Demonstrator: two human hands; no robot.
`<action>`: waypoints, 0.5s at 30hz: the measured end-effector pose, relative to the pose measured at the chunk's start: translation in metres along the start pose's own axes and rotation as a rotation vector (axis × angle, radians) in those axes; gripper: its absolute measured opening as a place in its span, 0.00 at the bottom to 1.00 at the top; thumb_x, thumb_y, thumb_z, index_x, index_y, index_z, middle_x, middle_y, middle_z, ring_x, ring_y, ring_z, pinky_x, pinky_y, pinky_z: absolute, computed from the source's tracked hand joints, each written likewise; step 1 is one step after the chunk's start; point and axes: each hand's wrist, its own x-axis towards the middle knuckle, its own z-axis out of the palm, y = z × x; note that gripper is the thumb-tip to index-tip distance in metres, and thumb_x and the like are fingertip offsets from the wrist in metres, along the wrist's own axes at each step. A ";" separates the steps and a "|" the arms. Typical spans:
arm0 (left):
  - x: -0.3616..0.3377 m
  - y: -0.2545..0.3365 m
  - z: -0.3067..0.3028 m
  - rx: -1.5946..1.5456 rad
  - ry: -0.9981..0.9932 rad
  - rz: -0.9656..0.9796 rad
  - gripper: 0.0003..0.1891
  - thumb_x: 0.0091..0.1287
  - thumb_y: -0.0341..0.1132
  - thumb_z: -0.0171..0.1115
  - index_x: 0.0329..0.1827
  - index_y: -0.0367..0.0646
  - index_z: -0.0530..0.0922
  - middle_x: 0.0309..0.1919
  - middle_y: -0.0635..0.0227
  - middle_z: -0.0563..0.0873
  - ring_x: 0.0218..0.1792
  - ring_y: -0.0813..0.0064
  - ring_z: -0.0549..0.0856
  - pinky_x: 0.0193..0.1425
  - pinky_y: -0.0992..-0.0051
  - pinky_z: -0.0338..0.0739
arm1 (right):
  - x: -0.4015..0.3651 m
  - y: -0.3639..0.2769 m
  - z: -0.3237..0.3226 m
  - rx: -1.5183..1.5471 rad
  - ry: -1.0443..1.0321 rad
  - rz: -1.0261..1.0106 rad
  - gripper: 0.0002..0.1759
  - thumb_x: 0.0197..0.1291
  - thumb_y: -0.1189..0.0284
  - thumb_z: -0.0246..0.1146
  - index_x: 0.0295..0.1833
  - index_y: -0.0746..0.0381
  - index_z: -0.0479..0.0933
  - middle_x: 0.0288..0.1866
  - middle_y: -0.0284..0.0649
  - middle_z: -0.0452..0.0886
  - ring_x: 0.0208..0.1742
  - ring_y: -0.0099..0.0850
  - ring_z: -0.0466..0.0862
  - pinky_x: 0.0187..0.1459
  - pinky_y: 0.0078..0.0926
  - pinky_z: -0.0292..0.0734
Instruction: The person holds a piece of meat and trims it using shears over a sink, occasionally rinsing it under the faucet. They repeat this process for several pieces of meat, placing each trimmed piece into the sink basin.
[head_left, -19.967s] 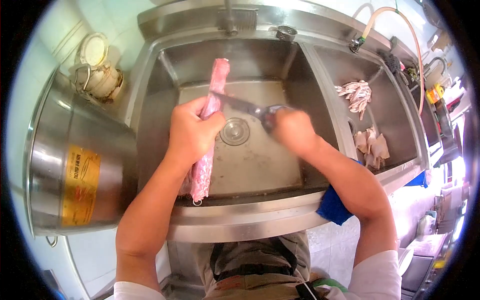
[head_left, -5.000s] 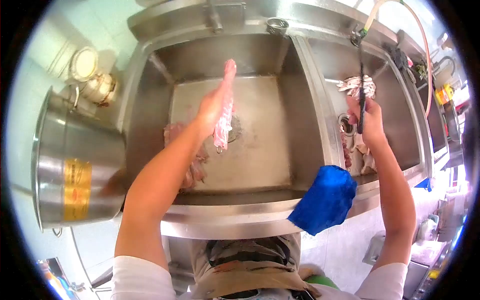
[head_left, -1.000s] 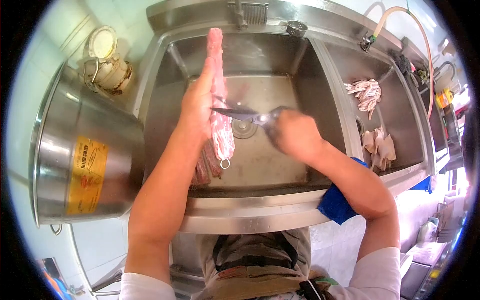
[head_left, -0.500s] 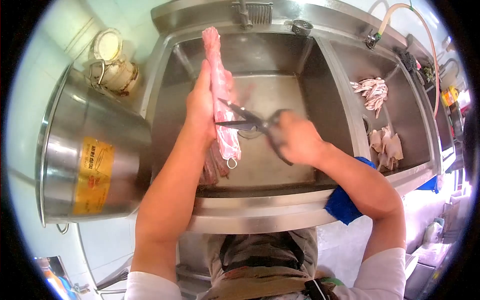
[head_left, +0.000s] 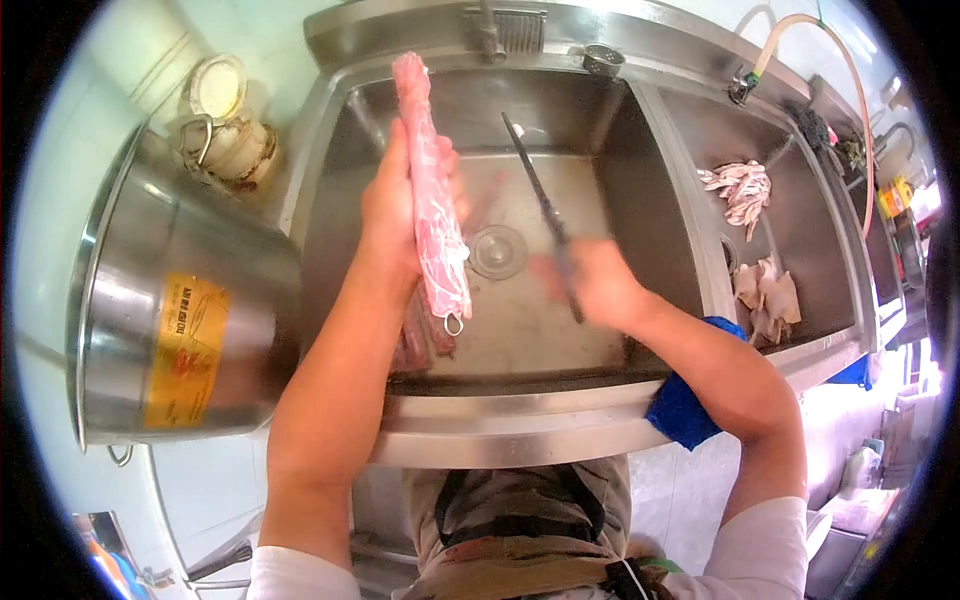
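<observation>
My left hand (head_left: 388, 215) grips a long pink plastic-wrapped roll of meat (head_left: 430, 195), held upright over the left basin of a steel sink (head_left: 500, 400); a metal clip hangs at the roll's lower end. My right hand (head_left: 590, 285), blurred, holds dark scissors (head_left: 540, 205) with the blades closed and pointing up and away, to the right of the roll and apart from it. More pink rolls (head_left: 420, 335) lie on the basin floor below my left hand, near the drain (head_left: 497, 250).
A large steel pot (head_left: 170, 300) with a yellow label stands left of the sink, a lidded jar (head_left: 225, 125) behind it. The right basin (head_left: 800, 190) holds pale meat pieces (head_left: 740, 190) and chicken parts (head_left: 765, 295). A blue cloth (head_left: 680, 410) hangs by my right arm.
The scissors were at the roll with blades open half a second ago; now my right hand has pulled them away to the right, blades closed and pointing up. The roll stays in my left hand.
</observation>
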 end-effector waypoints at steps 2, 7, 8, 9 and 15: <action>0.001 0.004 0.001 0.046 0.055 0.008 0.24 0.74 0.58 0.47 0.43 0.43 0.74 0.25 0.73 0.75 0.21 0.78 0.72 0.21 0.76 0.66 | -0.001 -0.001 -0.002 0.012 -0.059 0.099 0.09 0.60 0.70 0.58 0.35 0.66 0.75 0.26 0.51 0.80 0.30 0.54 0.81 0.34 0.46 0.76; -0.001 0.005 0.013 0.006 0.137 0.052 0.25 0.75 0.58 0.44 0.43 0.42 0.74 0.24 0.72 0.75 0.20 0.77 0.72 0.25 0.74 0.70 | -0.002 0.003 0.004 -0.185 -0.125 0.048 0.16 0.53 0.72 0.63 0.45 0.68 0.71 0.42 0.56 0.79 0.45 0.55 0.81 0.46 0.47 0.76; -0.001 0.005 0.011 0.002 0.101 0.027 0.25 0.74 0.59 0.45 0.42 0.43 0.74 0.24 0.72 0.74 0.21 0.76 0.71 0.24 0.73 0.68 | -0.003 0.005 0.007 -0.191 -0.087 0.028 0.14 0.56 0.71 0.61 0.46 0.65 0.71 0.41 0.56 0.79 0.43 0.56 0.80 0.45 0.49 0.75; -0.001 0.006 0.008 -0.002 0.065 0.003 0.25 0.74 0.59 0.45 0.41 0.44 0.73 0.24 0.72 0.72 0.22 0.75 0.70 0.24 0.73 0.66 | -0.003 0.007 0.010 -0.199 -0.048 0.009 0.12 0.59 0.70 0.60 0.47 0.63 0.72 0.39 0.56 0.78 0.42 0.57 0.80 0.43 0.50 0.75; -0.002 0.006 0.001 -0.056 -0.071 -0.020 0.24 0.73 0.59 0.46 0.35 0.46 0.71 0.22 0.72 0.69 0.21 0.74 0.68 0.23 0.72 0.64 | -0.002 0.020 0.021 -0.363 0.066 -0.223 0.12 0.53 0.74 0.64 0.44 0.62 0.77 0.35 0.48 0.79 0.39 0.53 0.81 0.40 0.47 0.77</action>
